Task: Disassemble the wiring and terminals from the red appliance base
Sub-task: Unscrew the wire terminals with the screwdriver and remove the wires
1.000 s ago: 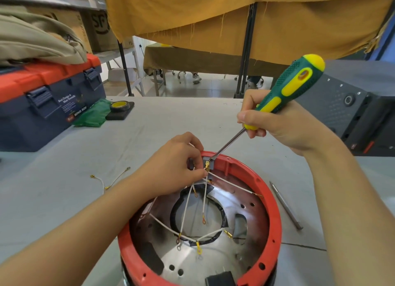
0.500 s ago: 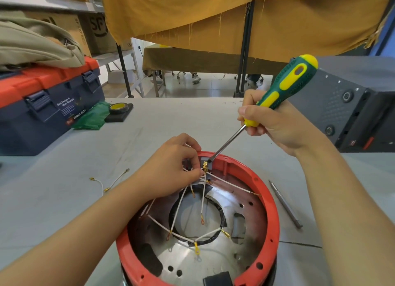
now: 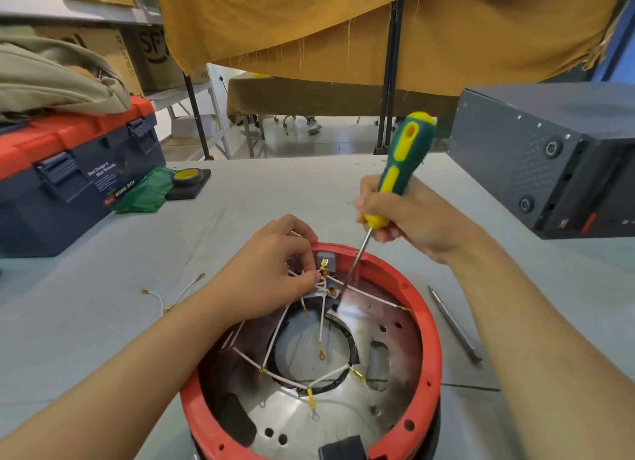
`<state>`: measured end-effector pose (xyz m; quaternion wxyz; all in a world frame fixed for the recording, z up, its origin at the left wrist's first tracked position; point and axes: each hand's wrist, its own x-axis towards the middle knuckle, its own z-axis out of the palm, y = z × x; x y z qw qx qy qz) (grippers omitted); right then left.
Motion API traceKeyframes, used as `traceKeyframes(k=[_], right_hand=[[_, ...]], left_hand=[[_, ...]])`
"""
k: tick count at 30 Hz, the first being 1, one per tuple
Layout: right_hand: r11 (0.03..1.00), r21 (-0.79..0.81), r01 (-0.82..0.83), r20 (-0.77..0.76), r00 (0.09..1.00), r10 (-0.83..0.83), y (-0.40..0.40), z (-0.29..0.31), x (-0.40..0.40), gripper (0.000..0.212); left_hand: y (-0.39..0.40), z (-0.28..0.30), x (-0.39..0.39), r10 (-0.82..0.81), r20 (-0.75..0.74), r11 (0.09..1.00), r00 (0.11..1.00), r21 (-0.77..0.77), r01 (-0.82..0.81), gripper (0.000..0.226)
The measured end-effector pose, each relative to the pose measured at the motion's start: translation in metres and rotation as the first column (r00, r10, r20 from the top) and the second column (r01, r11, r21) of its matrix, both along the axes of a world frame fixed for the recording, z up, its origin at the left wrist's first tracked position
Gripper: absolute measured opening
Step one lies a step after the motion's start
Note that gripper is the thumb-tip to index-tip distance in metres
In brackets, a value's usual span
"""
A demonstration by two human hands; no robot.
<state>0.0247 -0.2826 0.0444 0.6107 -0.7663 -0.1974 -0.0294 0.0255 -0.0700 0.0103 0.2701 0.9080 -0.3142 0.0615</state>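
Partway done: one loose wire (image 3: 161,296) lies on the counter (image 3: 103,322), while left hand (image 3: 268,270) pinches wires (image 3: 323,322) still inside the red base (image 3: 426,322), right hand (image 3: 409,219) gripping a screwdriver (image 3: 398,170)

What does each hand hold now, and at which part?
Right hand grips the screwdriver at its handle's lower end. Left hand pinches white wires near the brass terminal.
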Motion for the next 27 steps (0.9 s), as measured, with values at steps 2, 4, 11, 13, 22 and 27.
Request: traceKeyframes(k=[2,4,11,13,22,27], right_hand=[[0.995,0.058,0.078,0.068,0.994,-0.082,-0.006,0.009,-0.001,0.021],[0.965,0.210,0.157,0.140,0.972,-0.189,-0.020,0.019,-0.003,0.023],[0.976,0.167,0.138,0.154,0.974,-0.164,-0.020,0.011,-0.004,0.023],[0.983,0.144,0.115,0.149,0.979,-0.137,-0.018,0.012,-0.004,0.022],[0.992,0.063,0.106,0.144,0.983,-0.114,-0.013,0.007,-0.003,0.021],[0.990,0.113,0.084,0.125,0.987,-0.098,-0.013,0.006,-0.002,0.023]], left_hand=[[-0.001,0.000,-0.001,-0.009,-0.004,1.000,1.000,-0.002,0.009,0.015],[-0.001,0.000,-0.001,-0.018,0.000,1.000,1.000,0.003,0.018,0.014],[0.000,0.002,-0.002,-0.007,0.013,1.000,1.000,-0.007,0.007,0.013],[-0.001,0.002,-0.003,-0.009,0.022,1.000,1.000,-0.002,0.009,0.013],[-0.002,0.003,-0.006,-0.009,0.022,1.000,1.000,0.004,0.009,0.013],[-0.002,0.004,-0.006,-0.012,0.018,1.000,1.000,-0.009,0.012,0.014]])
